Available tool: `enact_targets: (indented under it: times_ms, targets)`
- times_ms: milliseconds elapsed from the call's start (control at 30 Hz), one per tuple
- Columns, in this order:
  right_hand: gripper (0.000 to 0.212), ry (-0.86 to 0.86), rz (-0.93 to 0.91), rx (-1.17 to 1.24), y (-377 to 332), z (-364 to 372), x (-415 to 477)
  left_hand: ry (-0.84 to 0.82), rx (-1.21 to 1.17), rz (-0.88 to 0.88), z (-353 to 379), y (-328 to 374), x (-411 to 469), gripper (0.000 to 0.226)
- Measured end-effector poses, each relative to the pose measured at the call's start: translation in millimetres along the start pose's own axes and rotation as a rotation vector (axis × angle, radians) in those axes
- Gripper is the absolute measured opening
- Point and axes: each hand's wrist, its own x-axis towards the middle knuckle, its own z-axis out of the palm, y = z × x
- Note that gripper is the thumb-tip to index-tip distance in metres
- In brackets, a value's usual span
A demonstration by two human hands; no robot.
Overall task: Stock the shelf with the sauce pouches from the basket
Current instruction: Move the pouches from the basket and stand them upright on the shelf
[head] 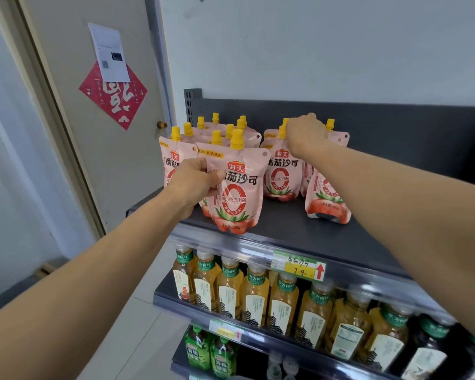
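Gripping the front tomato sauce pouch (235,187) at the top shelf's (299,231) near edge with left hand (195,185), right hand (305,135) clamped on the rear right pouch (338,139), risking toppling the tilted pouch (327,198) or dragging the front one off.

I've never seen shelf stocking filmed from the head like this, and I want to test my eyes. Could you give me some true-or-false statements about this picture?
1. The left hand grips a pink pouch at the front of the shelf. True.
2. The pouch tops are green. False: the caps are yellow.
3. Bottles fill the row below. True.
4. The right hand hangs idle. False: it is on the tops of the right-hand pouches.
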Motion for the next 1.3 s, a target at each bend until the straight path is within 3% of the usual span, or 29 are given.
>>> enact_targets:
  times_ms: [467, 567, 733, 1300]
  targets:
    - [0.006, -0.007, 0.021, 0.261, 14.9, 3.8, 3.0, 0.002, 0.024, -0.034, 39.4, 7.0, 8.9, 0.009]
    - [0.023, -0.027, 0.028, 0.301, 24.6, 8.6, 2.5, -0.001, 0.029, -0.052, 50.4, 5.7, 11.5, 0.014]
    - [0.032, -0.063, 0.046, 0.371, 40.6, 9.3, 0.1, -0.003, 0.019, -0.095, 68.9, 0.5, 18.8, 0.02]
    - [0.027, 0.005, 0.055, 0.523, 49.0, 13.0, -7.8, 0.159, 0.366, -0.074, 109.6, 2.0, 62.2, 0.028]
